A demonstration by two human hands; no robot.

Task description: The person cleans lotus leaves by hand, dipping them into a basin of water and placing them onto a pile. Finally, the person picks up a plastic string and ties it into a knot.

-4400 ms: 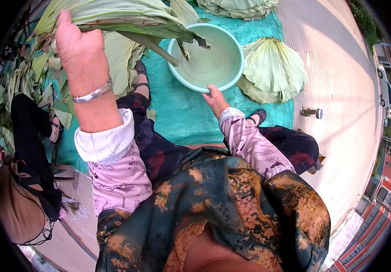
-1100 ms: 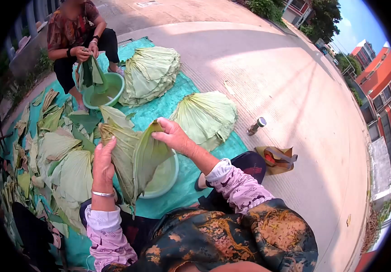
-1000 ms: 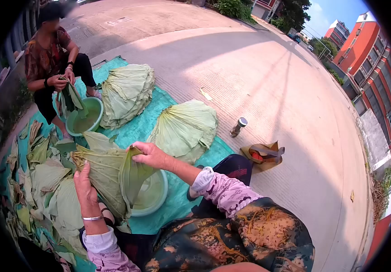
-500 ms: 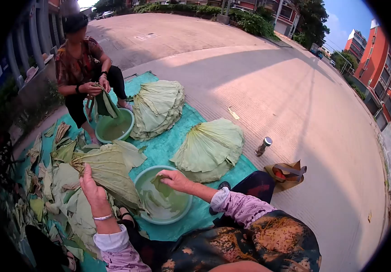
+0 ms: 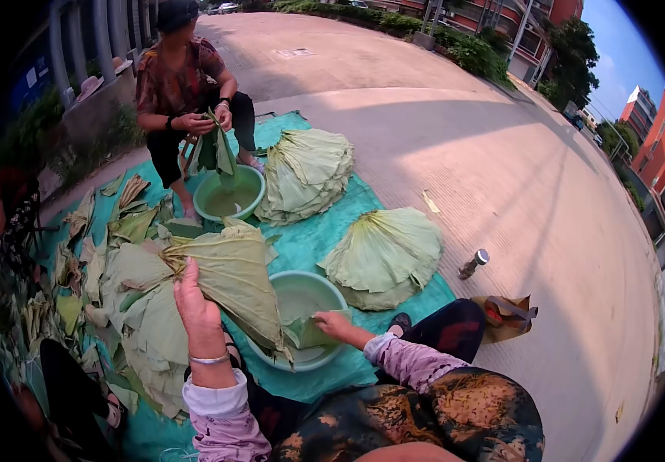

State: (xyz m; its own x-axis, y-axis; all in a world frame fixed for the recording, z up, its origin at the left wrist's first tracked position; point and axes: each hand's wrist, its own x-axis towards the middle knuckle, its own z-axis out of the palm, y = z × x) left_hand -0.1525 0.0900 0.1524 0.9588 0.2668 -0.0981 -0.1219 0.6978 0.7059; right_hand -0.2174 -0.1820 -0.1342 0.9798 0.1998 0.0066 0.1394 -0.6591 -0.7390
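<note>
A large folded leaf (image 5: 232,269), yellow-green with ribs, hangs from my left hand (image 5: 198,302), its lower tip at the near basin's left rim. My left thumb and fingers close on the leaf's edge, partly hidden behind it. Over the right side of the pale green basin (image 5: 301,279), my right hand (image 5: 336,325) pinches a smaller green leaf piece (image 5: 311,331). That piece dips toward the shallow water in the basin. Left of the basin lies a heap of flattened leaves (image 5: 151,331).
A fanned leaf stack (image 5: 385,254) lies right of the basin on the teal sheet (image 5: 305,231). Beyond, a seated co-worker (image 5: 182,85) holds a leaf over a green basin (image 5: 255,196) beside another stack (image 5: 307,173). A jar (image 5: 474,263) and bag (image 5: 502,317) stand at right.
The view has tilted up and shifted. The small leaf piece has come away from the big leaf, and my right hand has lowered it to the basin. My left hand still holds the big leaf.
</note>
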